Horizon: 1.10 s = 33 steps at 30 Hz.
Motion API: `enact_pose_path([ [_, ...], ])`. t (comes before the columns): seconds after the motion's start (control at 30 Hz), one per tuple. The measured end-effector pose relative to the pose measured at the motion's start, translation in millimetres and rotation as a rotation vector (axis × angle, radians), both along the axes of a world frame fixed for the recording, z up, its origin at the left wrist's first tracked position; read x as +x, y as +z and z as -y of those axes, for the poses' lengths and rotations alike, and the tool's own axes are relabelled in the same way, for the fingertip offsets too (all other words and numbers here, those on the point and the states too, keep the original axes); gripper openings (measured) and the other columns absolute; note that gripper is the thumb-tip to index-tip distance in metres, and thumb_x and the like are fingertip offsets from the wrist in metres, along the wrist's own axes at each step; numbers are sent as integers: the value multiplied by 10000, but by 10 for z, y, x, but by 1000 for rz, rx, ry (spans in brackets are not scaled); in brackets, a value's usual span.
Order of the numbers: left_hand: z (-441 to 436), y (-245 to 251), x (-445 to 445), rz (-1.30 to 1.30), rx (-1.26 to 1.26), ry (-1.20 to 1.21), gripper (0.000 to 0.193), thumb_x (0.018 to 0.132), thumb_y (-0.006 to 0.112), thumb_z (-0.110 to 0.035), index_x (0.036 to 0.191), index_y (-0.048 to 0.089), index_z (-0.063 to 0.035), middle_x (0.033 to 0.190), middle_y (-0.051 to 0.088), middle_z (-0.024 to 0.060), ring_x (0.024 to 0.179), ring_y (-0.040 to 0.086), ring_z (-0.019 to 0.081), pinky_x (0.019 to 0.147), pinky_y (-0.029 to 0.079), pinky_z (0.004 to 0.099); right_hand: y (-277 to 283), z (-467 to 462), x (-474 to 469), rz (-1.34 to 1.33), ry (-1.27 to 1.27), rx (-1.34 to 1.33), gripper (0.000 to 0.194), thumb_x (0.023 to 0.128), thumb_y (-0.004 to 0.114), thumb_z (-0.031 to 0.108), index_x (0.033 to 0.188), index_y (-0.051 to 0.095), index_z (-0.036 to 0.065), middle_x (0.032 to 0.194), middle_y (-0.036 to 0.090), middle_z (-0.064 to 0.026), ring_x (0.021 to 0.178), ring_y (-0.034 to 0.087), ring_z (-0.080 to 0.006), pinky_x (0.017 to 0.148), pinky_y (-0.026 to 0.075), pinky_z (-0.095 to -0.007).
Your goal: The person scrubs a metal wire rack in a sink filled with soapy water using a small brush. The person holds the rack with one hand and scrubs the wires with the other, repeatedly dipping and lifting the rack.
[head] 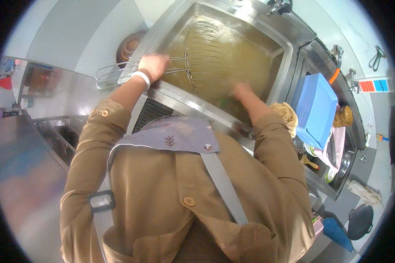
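A stainless steel sink [288, 70] in front of me holds cloudy yellowish water [247, 59]. My left hand [154, 65], with a white band at its wrist, is closed around the double-wire handle [113, 73] of a metal wire rack [202, 54]. The handle crosses the sink's left rim, and the rack's curved head of thin parallel wires lies in the water. My right hand [240, 89] reaches into the water right of the rack. Its fingers are blurred and partly under the surface, so anything in them is hidden.
Beyond the sink's right rim stands a stack of blue plastic trays [317, 111], near a tan cloth [284, 115], amber containers [344, 116] and a pink plastic basket [339, 144]. A brown round pot [126, 49] sits left of the sink. A metal faucet [278, 6] is at the back.
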<state>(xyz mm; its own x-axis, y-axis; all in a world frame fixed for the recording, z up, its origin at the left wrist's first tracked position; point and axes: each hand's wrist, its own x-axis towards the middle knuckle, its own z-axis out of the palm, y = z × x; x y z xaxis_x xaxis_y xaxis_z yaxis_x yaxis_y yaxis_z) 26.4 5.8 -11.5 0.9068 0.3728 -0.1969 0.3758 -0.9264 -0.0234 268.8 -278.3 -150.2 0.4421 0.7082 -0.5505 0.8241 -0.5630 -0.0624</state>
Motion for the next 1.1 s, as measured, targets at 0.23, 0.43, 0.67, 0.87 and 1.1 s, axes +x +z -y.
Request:
enact_pose_path([
  [0.23, 115, 167, 7, -148, 103, -170, 696, 851, 632, -532, 1397, 437, -148, 1287, 567, 106, 1196, 520, 283, 967, 390, 479, -52, -460, -358, -62, -101, 27, 344, 824, 632, 221, 1106, 670, 29, 1145, 662, -208, 1063, 639, -370, 905, 515, -439],
  [0.43, 197, 306, 248, -318, 137, -182, 721, 858, 670, -316, 1479, 342, -157, 1251, 552, 185, 1138, 576, 328, 930, 442, 479, 431, -430, -706, -498, -67, 508, 451, 784, 675, 143, 1224, 599, 78, 1225, 630, -195, 1139, 596, -374, 949, 483, -434],
  [0.67, -52, 913, 399, -239, 102, -376, 675, 856, 625, -140, 1477, 361, -123, 1191, 569, 243, 949, 638, 407, 822, 536, 454, 336, -19, -296, -243, -93, 268, 452, 791, 614, 46, 1239, 556, 76, 1191, 636, -194, 1090, 609, -379, 896, 496, -447],
  [0.87, -55, 1250, 517, -186, 146, -380, 578, 877, 566, -80, 1434, 416, -109, 1219, 568, 223, 992, 631, 395, 850, 528, 464, 281, 75, -348, 25, -102, -2, 296, 831, 566, 154, 1083, 684, 54, 1098, 673, -206, 1015, 645, -382, 862, 509, -453],
  [1.1, -149, 1494, 355, -10, 362, -428, 450, 907, 462, -32, 1350, 486, -103, 1101, 606, 198, 962, 657, 358, 812, 554, 438, 506, 36, -43, -295, -305, 142, 364, 862, 560, 316, 1069, 703, 53, 1084, 692, -177, 982, 660, -344, 832, 513, -442],
])
